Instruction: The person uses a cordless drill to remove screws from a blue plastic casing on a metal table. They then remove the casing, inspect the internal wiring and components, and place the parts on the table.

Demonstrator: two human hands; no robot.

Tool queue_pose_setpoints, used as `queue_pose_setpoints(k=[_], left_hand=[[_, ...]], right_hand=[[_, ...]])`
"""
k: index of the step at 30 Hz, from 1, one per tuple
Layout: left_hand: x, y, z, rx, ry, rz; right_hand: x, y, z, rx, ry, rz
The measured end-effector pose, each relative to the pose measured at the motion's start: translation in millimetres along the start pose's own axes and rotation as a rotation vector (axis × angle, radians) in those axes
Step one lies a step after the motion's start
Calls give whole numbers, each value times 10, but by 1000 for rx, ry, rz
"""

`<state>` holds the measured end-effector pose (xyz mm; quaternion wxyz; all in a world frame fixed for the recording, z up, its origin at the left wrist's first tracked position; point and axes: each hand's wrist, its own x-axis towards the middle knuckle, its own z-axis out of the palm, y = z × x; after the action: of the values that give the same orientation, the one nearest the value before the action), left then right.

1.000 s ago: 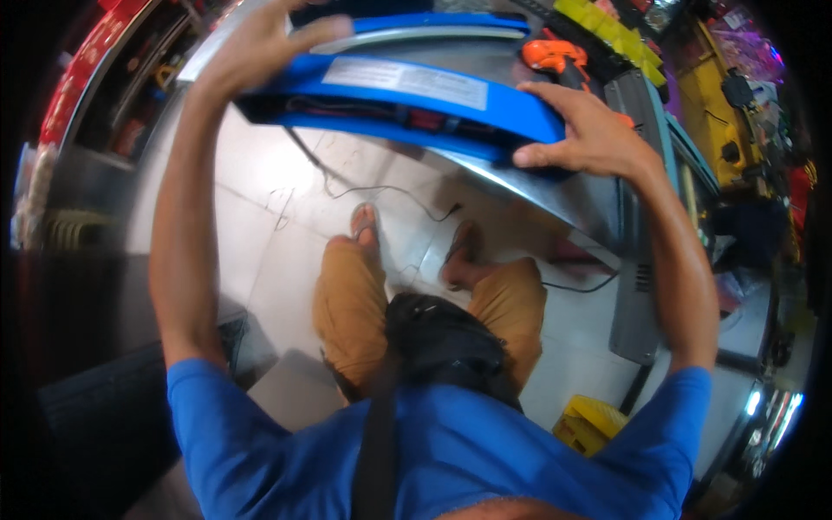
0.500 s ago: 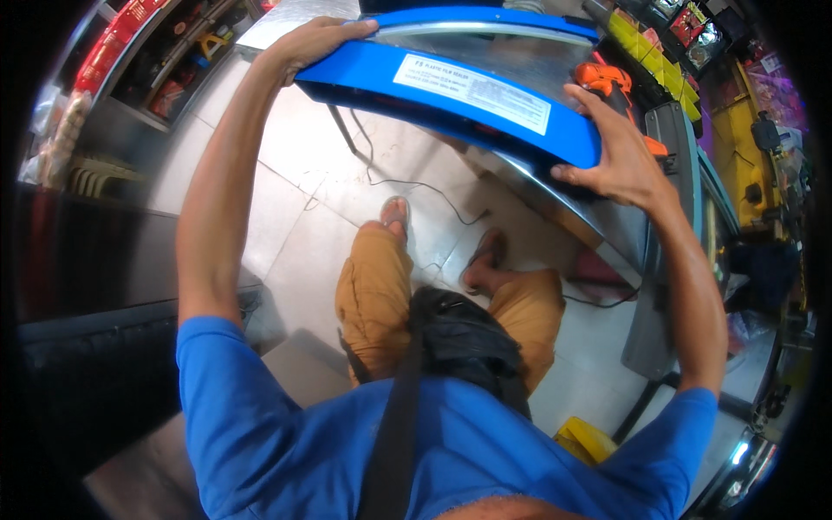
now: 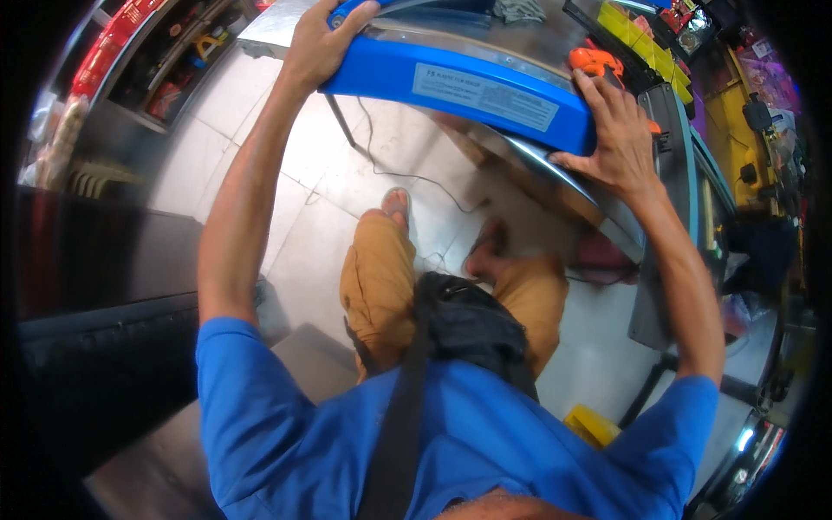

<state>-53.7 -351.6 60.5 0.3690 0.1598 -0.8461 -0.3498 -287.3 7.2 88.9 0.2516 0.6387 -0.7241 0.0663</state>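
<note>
A long blue plastic-film heat sealer (image 3: 472, 80) with a pale printed label on its near side spans the top of the view, above the near edge of a metal table (image 3: 273, 26). My left hand (image 3: 322, 50) is closed round its left end, thumb by the blue upper arm (image 3: 351, 12). Its right end is in the grip of my right hand (image 3: 617, 130), fingers over the top and thumb below. The upper arm is partly cut off by the frame's top edge. Close to my right fingers lies an orange-and-black power drill (image 3: 596, 61).
A crumpled grey cloth (image 3: 518, 10) lies on the tabletop. Yellow bins (image 3: 646, 48) stand beyond the drill, and a grey machine frame (image 3: 667, 173) is right of the table. A thin dark cable (image 3: 416, 178) runs over the tiled floor near my feet. Shelves (image 3: 178, 65) line the left.
The sealer has tipped and shifted slightly, its left end moving right and its upper arm rising toward the top edge. My left hand moved along with it. The grey cloth has come into view.
</note>
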Motion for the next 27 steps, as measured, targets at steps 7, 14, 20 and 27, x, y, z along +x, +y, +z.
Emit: queue_pose_setpoints(k=[7, 14, 20, 27], left_hand=[[-400, 136, 154, 3, 176, 138], [-499, 44, 158, -30, 198, 76], [-678, -304, 285, -187, 172, -143], [-609, -236, 334, -318, 187, -142]], right_hand=[[-88, -33, 41, 11, 27, -27], [-92, -85, 162, 17, 118, 8], [-151, -92, 181, 3, 131, 63], [-195, -44, -8, 47, 19, 81]])
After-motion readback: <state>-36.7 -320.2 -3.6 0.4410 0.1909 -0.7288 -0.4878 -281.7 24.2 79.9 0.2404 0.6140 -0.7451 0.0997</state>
